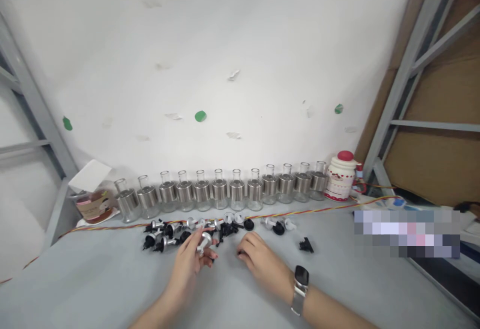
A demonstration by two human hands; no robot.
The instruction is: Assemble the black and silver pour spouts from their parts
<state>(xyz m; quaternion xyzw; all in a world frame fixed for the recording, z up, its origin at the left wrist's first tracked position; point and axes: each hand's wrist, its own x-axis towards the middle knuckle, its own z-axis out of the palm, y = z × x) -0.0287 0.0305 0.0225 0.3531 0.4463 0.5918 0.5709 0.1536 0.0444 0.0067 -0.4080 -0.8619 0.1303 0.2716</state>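
Note:
My left hand point(186, 261) is closed around a silver bottle pourer point(204, 242) with a round flange, held just above the table. To its right, my right hand point(258, 258) has its fingertips pinched together low over the grey tabletop. A bit of something small and dark shows at those fingertips, mostly hidden. Behind my left hand lies a cluster of pourers point(153, 239) with black bases and silver tops. Loose black parts point(228, 229), silver caps point(239, 217) and a black disc point(248, 224) lie beyond the hands. One black piece point(306, 245) rests apart on the right.
Several glass bottles point(237, 191) with metal bands stand in a row along the wall. A white jar with a red lid point(339, 179) ends the row; a brown container point(95, 206) stands left. A twisted cable point(300, 213) runs before the bottles. Metal frames point(390, 104) flank the table.

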